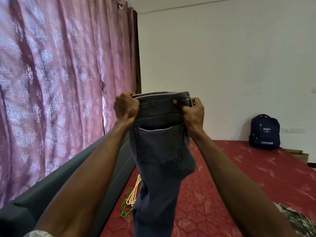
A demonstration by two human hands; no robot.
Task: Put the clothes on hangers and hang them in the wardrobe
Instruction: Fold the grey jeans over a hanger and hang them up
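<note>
At the centre of the frame both hands hold up a pair of dark grey jeans [159, 147] by the waistband, back pocket facing the camera. The left hand [126, 106] has its fingers curled over the waistband's left end; the right hand [194, 112] pinches the right end, thumb pressed on the denim, so each grip is closed on the cloth. The legs hang folded together down to the bottom edge of the frame, over a red patterned mattress [230, 177]. Behind the hanging legs, in the lower middle, lies a bundle of hangers [131, 199], cream and green, perhaps five or six, though the jeans hide part of it. A navy backpack [265, 131] stands at the right against the white wall. Pink curtains [59, 82] fill the left.
</note>
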